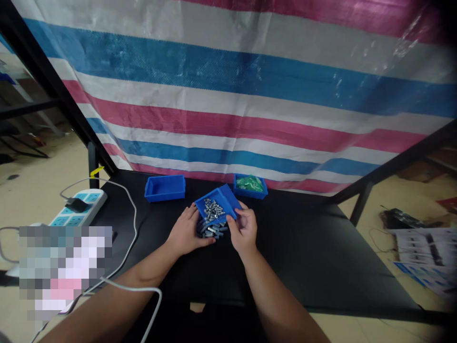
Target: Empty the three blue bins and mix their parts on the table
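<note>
A blue plastic bin point(228, 200) is tilted toward me over the black table, with small shiny metal bolts point(213, 209) inside. My right hand point(244, 231) grips its right side, thumb at the near edge and fingers behind. Just below the bin's lower edge, a pile of similar metal pieces point(213, 232) lies on the table. My left hand point(186, 231) rests beside this pile, open and curved around its left side, thumb stretched along the near edge. Its fingertips are at the bin's left corner; whether they touch it I cannot tell.
Behind stand another blue bin point(164, 188) with nothing visible inside and a blue bin point(250, 191) with green packets. A white power strip point(80, 208) with a cable point(134, 216) lies at the left of the black table point(303, 257). A striped sheet point(228, 100) hangs behind.
</note>
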A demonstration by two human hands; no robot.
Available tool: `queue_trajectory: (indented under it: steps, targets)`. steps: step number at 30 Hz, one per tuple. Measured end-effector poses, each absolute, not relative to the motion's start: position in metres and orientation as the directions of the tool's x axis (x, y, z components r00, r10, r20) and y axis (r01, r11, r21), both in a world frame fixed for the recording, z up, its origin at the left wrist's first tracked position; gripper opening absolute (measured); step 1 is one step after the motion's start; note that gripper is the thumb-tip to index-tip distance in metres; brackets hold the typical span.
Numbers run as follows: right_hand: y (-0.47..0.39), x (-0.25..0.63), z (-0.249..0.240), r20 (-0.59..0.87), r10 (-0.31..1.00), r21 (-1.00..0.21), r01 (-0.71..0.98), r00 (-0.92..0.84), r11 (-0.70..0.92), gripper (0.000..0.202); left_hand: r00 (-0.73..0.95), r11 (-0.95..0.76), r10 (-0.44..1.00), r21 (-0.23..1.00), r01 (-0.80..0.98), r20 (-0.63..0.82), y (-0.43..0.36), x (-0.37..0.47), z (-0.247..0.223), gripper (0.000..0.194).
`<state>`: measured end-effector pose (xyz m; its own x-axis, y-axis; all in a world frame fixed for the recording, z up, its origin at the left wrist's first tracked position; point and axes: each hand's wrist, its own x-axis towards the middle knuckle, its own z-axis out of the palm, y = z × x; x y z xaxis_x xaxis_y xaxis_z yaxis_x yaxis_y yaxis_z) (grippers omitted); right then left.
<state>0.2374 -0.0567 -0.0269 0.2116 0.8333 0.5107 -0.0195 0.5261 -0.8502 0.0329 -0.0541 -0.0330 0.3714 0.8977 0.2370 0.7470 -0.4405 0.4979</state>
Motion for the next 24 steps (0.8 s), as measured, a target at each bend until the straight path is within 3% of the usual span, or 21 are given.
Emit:
queue_trajectory:
  steps: [15,24]
  targets:
    - [-0.0642,0.2342,-0.027,0.571,0.809,-0.821,0.089,0.14,0.564,0.028,0.377,-0.455,0.89,0.504,0.734,0.255,-0.0545,0.0326,-0.0294,0.101]
    - [-0.0633,0.2371,-0.0279,0.556,0.82,-0.831,0.093,0.139,0.548,0.029,0.361,-0.439,0.898,0.469,0.766,0.251,-0.0534,0.0324,-0.0367,0.106]
